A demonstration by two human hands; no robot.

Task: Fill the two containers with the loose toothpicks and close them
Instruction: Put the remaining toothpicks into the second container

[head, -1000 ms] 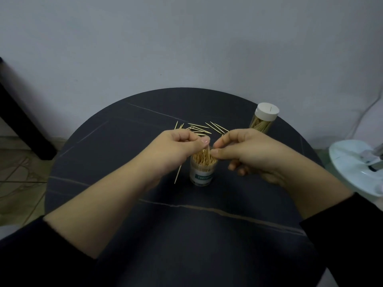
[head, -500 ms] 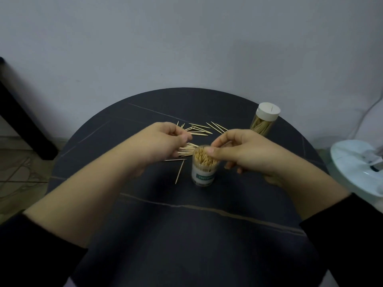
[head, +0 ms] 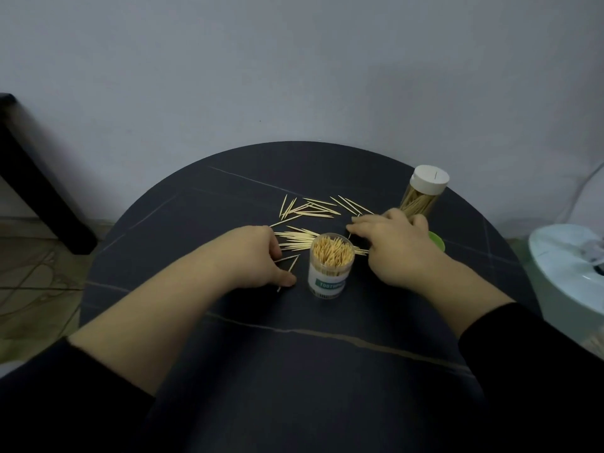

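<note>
Many loose toothpicks [head: 310,209] lie on the dark tabletop [head: 228,354], just behind the open container [head: 330,273], which looks nearly full. The other container [head: 420,199] stands at the back right with its white lid [head: 429,178] on. The left hand [head: 255,256] sits with its fingers bent down beside a few sticks; I cannot tell if it pinches any. The right hand [head: 397,245] reaches flat and loose over the pile, holding nothing. A green lid [head: 437,240] peeks out behind it. The sticks look thin, light and stiff, with sharp tips. I think they roll easily, so push them into a bunch and pinch the middle
</note>
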